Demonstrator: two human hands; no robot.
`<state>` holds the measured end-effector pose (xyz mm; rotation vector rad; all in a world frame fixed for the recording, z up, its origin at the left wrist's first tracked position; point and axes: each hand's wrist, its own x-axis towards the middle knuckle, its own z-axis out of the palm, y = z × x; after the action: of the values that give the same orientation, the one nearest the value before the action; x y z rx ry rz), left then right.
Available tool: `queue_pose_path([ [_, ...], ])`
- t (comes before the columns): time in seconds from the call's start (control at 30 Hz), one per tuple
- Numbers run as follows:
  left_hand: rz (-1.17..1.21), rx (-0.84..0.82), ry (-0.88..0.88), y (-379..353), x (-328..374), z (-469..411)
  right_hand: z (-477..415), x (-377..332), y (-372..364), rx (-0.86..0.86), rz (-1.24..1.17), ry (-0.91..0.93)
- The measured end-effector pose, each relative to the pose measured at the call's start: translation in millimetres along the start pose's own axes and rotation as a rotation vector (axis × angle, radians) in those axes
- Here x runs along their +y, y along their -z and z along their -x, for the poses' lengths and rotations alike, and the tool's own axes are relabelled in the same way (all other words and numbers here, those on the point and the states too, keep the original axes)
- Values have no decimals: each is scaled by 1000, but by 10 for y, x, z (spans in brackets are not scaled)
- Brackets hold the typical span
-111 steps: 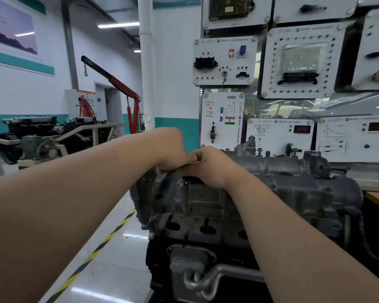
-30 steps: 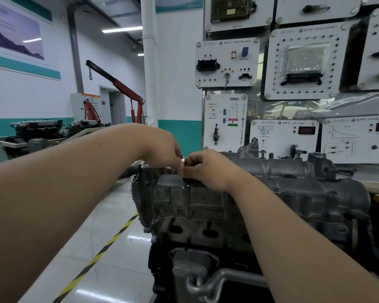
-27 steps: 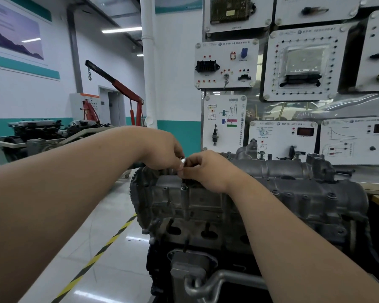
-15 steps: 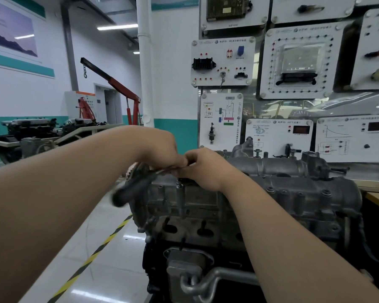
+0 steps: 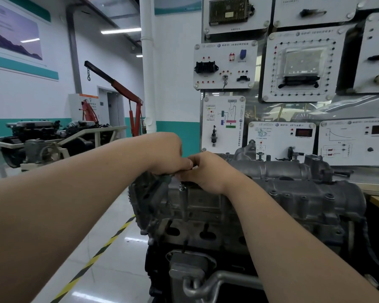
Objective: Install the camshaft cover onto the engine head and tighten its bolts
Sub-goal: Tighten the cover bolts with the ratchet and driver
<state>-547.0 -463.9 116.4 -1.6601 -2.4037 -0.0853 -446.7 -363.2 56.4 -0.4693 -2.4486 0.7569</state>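
The grey camshaft cover (image 5: 293,182) sits on top of the engine head (image 5: 206,217). Both my hands meet over the cover's left end. My left hand (image 5: 165,153) is curled round the dark handle of a ratchet wrench (image 5: 165,179), which shows only as a short blurred piece under my fingers. My right hand (image 5: 208,171) is curled over the wrench's head end, fingertips against my left thumb. Just below them stands a silver bolt (image 5: 182,189) on the cover's near edge. The wrench head is hidden by my fingers.
Several bolt heads (image 5: 329,196) dot the cover's near edge to the right. White training panels (image 5: 224,124) stand right behind the engine. A red engine crane (image 5: 123,90) and another engine on a stand (image 5: 37,136) are far left. A yellow-black floor stripe (image 5: 92,259) runs beside the engine.
Half a second ago the wrench's dark handle stuck out to the lower left of my left hand; it has swung back in and is now tucked under that hand. Both hands stay over the cover's left end.
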Motion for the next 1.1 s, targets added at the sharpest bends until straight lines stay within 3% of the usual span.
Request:
queue_pose_path([
  [0.2, -54, -130, -33, 105, -42, 18, -9, 3, -21, -3, 20, 14],
  [0.4, -51, -107, -144, 135, -70, 33, 6, -15, 22, -20, 40, 1],
  [0.83, 6, -37, 34, 17, 91, -7, -31, 7, -3, -7, 80, 12],
  [1.1, -17, -102, -44, 130, 24, 46, -11, -3, 11, -54, 18, 20],
])
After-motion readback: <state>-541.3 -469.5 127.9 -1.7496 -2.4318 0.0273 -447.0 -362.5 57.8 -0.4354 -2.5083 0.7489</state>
